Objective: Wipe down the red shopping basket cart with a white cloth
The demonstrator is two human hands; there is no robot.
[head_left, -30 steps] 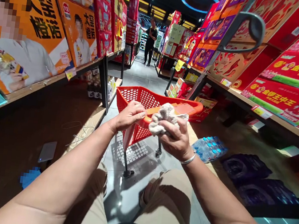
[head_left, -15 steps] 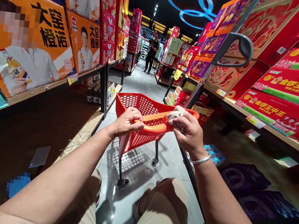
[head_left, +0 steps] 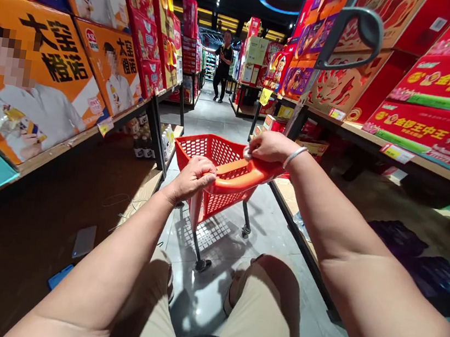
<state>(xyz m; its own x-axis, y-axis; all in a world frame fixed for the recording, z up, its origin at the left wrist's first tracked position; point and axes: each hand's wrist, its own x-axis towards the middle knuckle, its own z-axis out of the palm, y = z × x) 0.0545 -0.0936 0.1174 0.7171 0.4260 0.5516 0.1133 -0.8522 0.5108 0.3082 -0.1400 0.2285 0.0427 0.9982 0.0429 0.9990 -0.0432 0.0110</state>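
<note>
While L hand (head_left: pixel 193 178) clamps handle (head_left: pixel 232 179) at 9 o'clock, R hand (head_left: pixel 269 147), fist on rag (head_left: pixel 247 151), wipes at 1; next pass needs cart (head_left: pixel 205 148) steady.

Grey tiled floor (head_left: pixel 200 295) carries the red basket cart (head_left: pixel 211 150), wheels right below the grip. Left of the grip: low wooden shelf (head_left: pixel 143 185) w/ bottles (head_left: pixel 141 143), a thin cable, a flat grey slab (head_left: pixel 84 240). Right of the grip: low shelf (head_left: pixel 292 191) w/ dark wrapped packs (head_left: pixel 394 238). Upper shelves on both sides hold cartons.
</note>
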